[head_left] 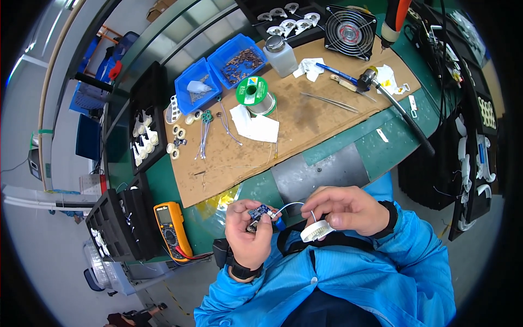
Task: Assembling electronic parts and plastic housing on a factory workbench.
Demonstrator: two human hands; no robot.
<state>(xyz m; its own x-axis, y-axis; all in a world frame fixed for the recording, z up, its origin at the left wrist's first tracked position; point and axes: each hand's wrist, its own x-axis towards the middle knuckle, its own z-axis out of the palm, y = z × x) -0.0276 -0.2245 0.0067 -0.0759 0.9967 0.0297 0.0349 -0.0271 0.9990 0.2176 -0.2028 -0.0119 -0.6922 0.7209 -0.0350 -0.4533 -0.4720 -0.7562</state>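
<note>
My left hand is closed on a small blue circuit board, held close to my chest. My right hand grips a white round plastic part, pinching a thin wire at its top. A thin white wire arcs from the board to the part. Both sleeves are bright blue, and a black band sits on each wrist. The hands hover just below the near edge of the green workbench.
A brown cardboard sheet carries a solder spool, white paper, tweezers, wire bundles and a soldering iron. Blue bins, a white bottle, a fan, black part trays and a yellow multimeter surround it.
</note>
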